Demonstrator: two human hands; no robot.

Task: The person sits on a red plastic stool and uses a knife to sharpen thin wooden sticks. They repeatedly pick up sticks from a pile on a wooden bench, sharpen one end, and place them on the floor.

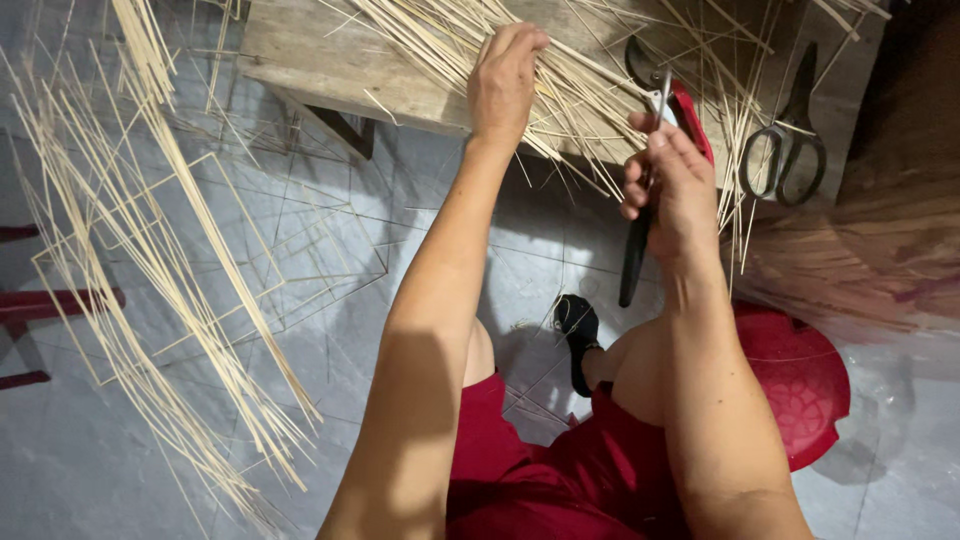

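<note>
A: Many thin pale bamboo strips (560, 75) are lying heaped on the low wooden table (310, 55). We are recording the left hand (505, 75) pressing flat on that heap, fingers spread, grasping nothing.

B: We are noting the right hand (672, 185) clenched on a black-handled cutter with a red part (650, 190), at the table's near edge.

A: Outward, grey scissors (785, 150) are lying on the table, more strips (180, 280) are fanning over the tiled floor (500, 260), and a red stool (795, 375) is standing under the person.

B: We are judging this a sorting or trimming step. The next move is calling for one strip separated and steadied before the blade is meeting it.
</note>
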